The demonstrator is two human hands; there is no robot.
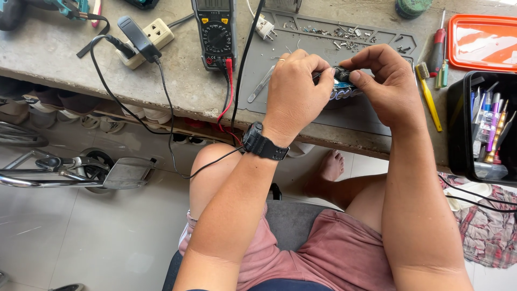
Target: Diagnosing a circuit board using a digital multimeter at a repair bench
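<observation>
Small black-and-blue electronic part (340, 81) was held between both hands just above the grey work mat (323, 116) at the bench edge. Multimeter (215, 29) lay off to the left with its red lead hanging over the edge, not touching the part. Left hand (295, 94) was pinched shut on the part's left end; right hand (389, 86) gripped its right end. Loose screws (344, 33) lay on the mat behind, which suggested disassembly already begun; reassembly apparently remained. Yellow brush (430, 97) lay unused at right.
</observation>
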